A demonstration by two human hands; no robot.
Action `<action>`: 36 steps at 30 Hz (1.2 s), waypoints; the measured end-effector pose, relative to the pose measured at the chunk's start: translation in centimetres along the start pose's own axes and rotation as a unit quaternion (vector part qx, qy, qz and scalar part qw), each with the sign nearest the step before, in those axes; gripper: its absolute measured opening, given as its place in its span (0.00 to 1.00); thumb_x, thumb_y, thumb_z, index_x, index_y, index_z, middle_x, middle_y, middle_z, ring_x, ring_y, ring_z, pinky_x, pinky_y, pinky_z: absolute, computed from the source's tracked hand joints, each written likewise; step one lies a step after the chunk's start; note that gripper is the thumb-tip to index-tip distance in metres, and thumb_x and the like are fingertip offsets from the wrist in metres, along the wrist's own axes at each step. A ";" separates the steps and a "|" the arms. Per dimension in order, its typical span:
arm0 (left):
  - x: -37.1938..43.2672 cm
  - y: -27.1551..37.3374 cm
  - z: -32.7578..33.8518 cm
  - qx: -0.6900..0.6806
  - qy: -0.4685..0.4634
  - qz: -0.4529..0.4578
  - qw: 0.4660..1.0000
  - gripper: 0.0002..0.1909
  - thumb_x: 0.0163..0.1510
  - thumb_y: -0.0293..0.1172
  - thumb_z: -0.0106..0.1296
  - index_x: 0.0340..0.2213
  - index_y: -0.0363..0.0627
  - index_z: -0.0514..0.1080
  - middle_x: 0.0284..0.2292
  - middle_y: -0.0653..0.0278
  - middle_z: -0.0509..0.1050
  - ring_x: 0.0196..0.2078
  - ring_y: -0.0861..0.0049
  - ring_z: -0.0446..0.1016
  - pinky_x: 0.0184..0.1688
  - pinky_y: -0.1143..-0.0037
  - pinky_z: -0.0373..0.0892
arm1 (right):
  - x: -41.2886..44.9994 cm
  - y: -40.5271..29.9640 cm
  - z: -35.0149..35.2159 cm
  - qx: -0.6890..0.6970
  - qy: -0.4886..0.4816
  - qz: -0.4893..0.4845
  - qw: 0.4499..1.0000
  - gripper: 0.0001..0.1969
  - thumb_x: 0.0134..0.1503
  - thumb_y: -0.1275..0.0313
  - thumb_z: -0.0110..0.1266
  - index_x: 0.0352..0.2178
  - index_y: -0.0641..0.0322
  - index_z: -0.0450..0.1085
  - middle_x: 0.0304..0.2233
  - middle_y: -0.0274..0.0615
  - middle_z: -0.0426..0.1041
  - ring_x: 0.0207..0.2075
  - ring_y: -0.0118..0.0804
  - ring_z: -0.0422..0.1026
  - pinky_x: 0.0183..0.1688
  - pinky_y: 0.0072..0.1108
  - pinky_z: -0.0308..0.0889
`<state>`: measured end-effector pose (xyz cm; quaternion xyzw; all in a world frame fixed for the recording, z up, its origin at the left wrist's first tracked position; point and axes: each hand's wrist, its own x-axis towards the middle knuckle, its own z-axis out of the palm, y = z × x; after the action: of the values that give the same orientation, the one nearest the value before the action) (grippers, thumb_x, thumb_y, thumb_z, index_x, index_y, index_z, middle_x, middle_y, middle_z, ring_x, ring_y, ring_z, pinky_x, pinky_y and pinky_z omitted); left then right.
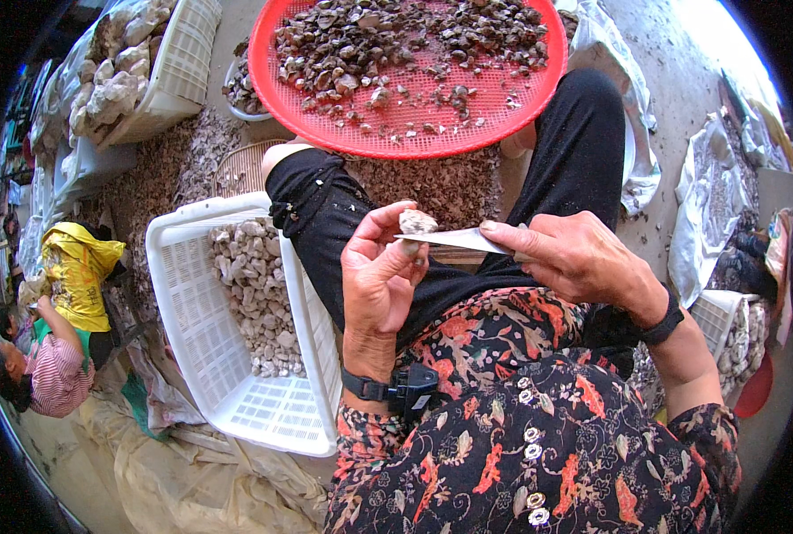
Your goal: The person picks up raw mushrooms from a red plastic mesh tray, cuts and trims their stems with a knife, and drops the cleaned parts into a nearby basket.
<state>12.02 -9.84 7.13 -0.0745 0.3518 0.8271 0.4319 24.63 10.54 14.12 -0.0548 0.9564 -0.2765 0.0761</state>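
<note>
Between the thumb and fingers of my left hand (pixel 383 267) is a small pale lump (pixel 417 221), knobbly and probably a piece of root or tuber. My right hand (pixel 563 253) grips a knife (pixel 459 239), its forefinger laid along the back of the blade. The blade points left and its tip lies against or just in front of the lump's lower side. Most of the knife's handle is hidden in my right hand. Beyond my hands, a red round mesh tray (pixel 409 137) carries many dark, rough pieces (pixel 343 53).
At my left, a white plastic basket (pixel 236 410) holds pale trimmed lumps (pixel 263 294). Brown peelings (pixel 429 187) cover the floor under the tray. A crate (pixel 183 73) of larger lumps stands at upper left. Another person (pixel 56 374) sits at far left. Plastic sacks (pixel 710 200) lie right.
</note>
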 end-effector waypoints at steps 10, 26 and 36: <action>0.1 -0.2 -0.4 0.022 -0.031 0.006 0.999 0.22 0.44 0.21 0.56 0.43 0.31 0.65 0.33 0.57 0.73 0.24 0.82 0.67 0.21 0.85 0.61 | 0.1 0.1 0.3 0.025 -0.009 0.002 1.000 0.30 0.47 0.74 0.51 0.54 0.50 0.58 0.19 0.42 0.65 0.18 0.44 0.68 0.19 0.31 0.63; 0.5 -0.7 -0.7 0.065 -0.050 -0.036 0.996 0.21 0.45 0.20 0.55 0.43 0.31 0.65 0.33 0.61 0.74 0.27 0.82 0.71 0.24 0.85 0.65 | 2.3 -1.4 0.8 0.046 -0.026 0.028 0.998 0.29 0.48 0.72 0.52 0.54 0.49 0.57 0.22 0.46 0.67 0.21 0.48 0.70 0.22 0.33 0.65; 0.4 -0.3 -0.5 0.025 -0.038 0.011 0.999 0.21 0.45 0.21 0.55 0.43 0.34 0.65 0.35 0.54 0.72 0.27 0.80 0.70 0.24 0.85 0.65 | 1.2 0.0 -0.1 0.056 -0.040 0.013 0.998 0.31 0.46 0.74 0.53 0.54 0.51 0.56 0.22 0.46 0.67 0.21 0.48 0.69 0.23 0.33 0.66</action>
<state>11.88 -9.82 6.44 -0.0288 0.3563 0.8249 0.4378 23.43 10.37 14.03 -0.0488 0.9363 -0.3259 0.1211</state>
